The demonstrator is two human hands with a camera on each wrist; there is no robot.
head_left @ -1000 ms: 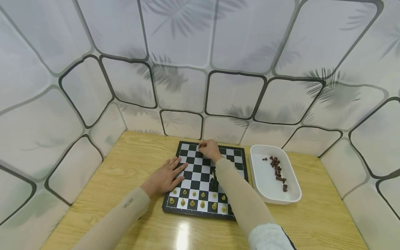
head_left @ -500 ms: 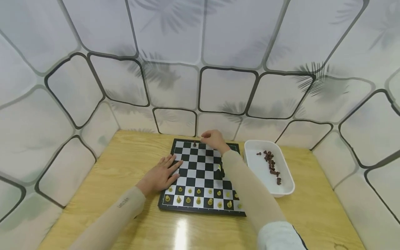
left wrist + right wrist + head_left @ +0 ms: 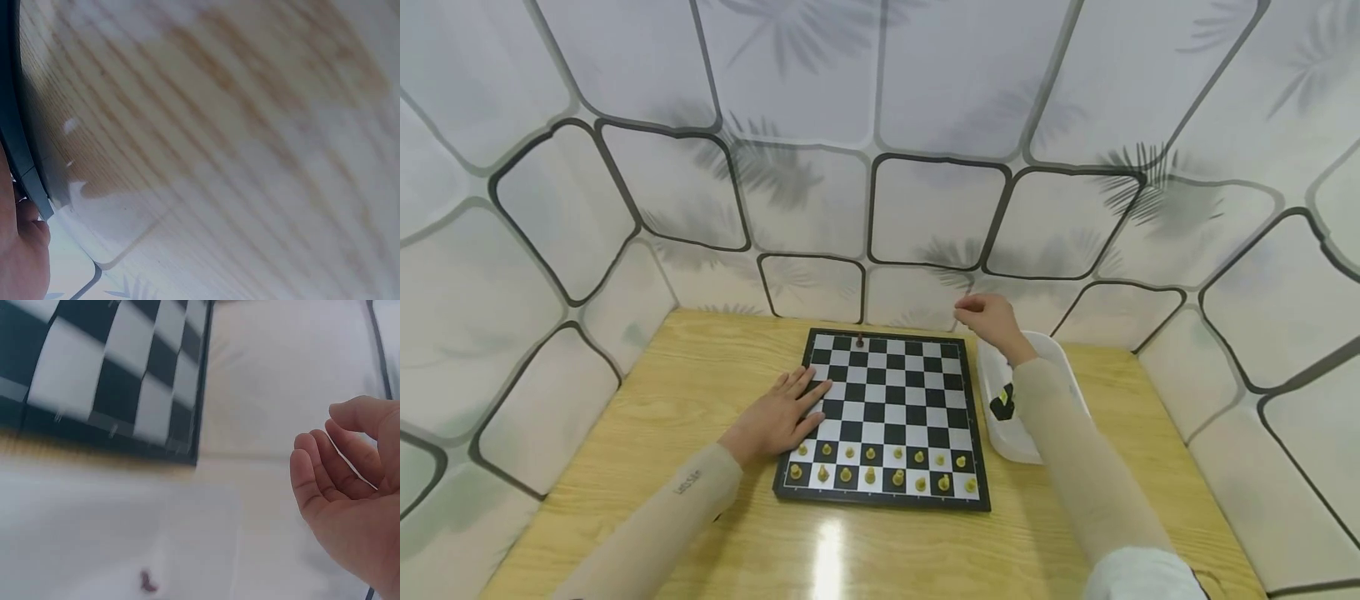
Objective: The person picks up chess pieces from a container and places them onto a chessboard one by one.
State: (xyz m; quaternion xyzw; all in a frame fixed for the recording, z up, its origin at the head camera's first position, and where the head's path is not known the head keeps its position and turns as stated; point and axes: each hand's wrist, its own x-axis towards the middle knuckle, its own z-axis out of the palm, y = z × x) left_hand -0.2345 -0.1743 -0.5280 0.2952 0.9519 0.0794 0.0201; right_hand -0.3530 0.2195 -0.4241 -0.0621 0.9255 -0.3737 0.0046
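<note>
My left hand (image 3: 775, 421) lies flat on the left edge of a black-and-white chessboard (image 3: 874, 412), fingers spread. A single dark brown chess piece (image 3: 860, 341) stands on the board's far row. Yellow chess pieces (image 3: 870, 476) fill the two near rows. Over the far left corner of a white tray (image 3: 1011, 446) hovers my right hand (image 3: 992, 323), its fingers loosely bent. The right wrist view shows nothing between that hand's thumb and fingers, and a blurred brown piece (image 3: 147, 581) in the tray. Only a bit of my left hand (image 3: 28, 256) appears in the left wrist view.
A wooden table (image 3: 700, 375) carries the board and the tray. The tray stands just right of the board, partly hidden by my right forearm. Pale patterned wall covering (image 3: 820, 208) encloses the table at the back and sides.
My right hand has let go of the brown piece on the far row and moved right, from the board to above the tray. My left hand stays on the board's edge.
</note>
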